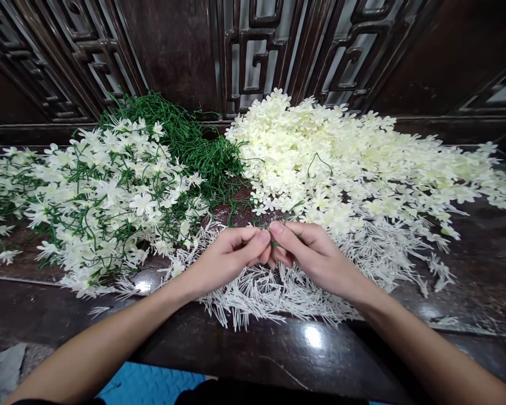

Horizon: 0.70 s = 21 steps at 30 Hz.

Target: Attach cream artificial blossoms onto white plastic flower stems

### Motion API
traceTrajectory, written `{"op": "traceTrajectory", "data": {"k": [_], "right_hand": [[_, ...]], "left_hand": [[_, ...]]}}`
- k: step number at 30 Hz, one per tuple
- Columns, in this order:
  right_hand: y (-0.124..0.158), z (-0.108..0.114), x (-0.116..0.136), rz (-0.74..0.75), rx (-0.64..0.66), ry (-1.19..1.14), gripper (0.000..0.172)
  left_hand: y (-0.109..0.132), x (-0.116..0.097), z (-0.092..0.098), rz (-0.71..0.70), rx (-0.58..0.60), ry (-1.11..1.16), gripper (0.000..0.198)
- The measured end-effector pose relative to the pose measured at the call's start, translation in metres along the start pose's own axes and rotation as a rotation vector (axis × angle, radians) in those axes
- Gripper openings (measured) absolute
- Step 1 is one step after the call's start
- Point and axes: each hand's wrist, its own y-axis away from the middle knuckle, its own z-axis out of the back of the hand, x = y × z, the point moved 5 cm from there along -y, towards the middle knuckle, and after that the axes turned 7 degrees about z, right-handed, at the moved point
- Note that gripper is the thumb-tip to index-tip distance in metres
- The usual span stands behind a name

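thin green stem (274,243), short, mostly hidden; pinched between fingertips of left hand (227,256) and right hand (310,253), just above heap of white stamen pieces (270,295).

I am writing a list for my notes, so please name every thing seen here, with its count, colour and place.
flowers on stems: one heap, white and green, table left
bare stems: one heap, green, back centre-left
loose blossoms: one large heap, cream, table right
spiky pieces: one spread heap, white, front centre
table: one, dark glossy wood, under everything
carved screen: one, dark wood, behind
mat: one, blue, bottom edge
small stem: one, green, between both grips
left hand: one, bare, centre, grip on small stem
right hand: one, bare, centre, grip on small stem
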Motion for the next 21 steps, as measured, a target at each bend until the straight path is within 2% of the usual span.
{"op": "traceTrajectory", "data": {"k": [6, 14, 18, 21], "right_hand": [[0.0, -0.01, -0.002, 0.106, -0.011, -0.296, 0.038], [0.002, -0.015, -0.008, 0.134, -0.065, -0.329, 0.037], [-0.002, -0.004, -0.007, 0.121, -0.111, -0.366, 0.04], [-0.005, 0.017, -0.001, 0.094, -0.298, -0.361, 0.037]], "left_hand": [[-0.001, 0.006, -0.003, 0.037, 0.117, 0.381, 0.038], [-0.004, 0.015, -0.002, 0.058, 0.124, 0.562, 0.037], [-0.003, 0.009, -0.002, 0.045, 0.136, 0.668, 0.032], [0.001, 0.002, -0.007, 0.033, 0.149, 0.679, 0.035]]}}
